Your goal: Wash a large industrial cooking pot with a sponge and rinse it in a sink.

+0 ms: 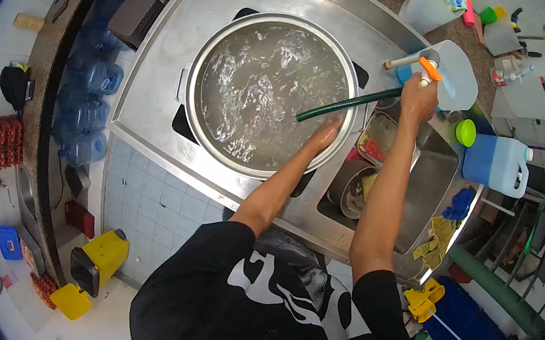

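A large round metal pot (192, 108) full of rippling, cloudy water stands on the stainless steel counter (163, 57). My left hand (326, 133) dips into the water at the pot's right inner side; its fingers are partly submerged, and whether they hold something is hidden. At the upper right, my right hand (418, 99) is closed around the lower part of a white tap with an orange handle (430, 68). A dark green hose (348, 103) reaches from beside that hand over the pot's rim, its end above the water.
Right of the pot is a steel sink (434, 176) holding a metal tray (378, 132) and a metal pot (352, 191). A blue-filled jug (495, 163), a green cup (465, 132) and cloths (436, 238) lie along its far side. A translucent container (458, 76) stands behind the tap.
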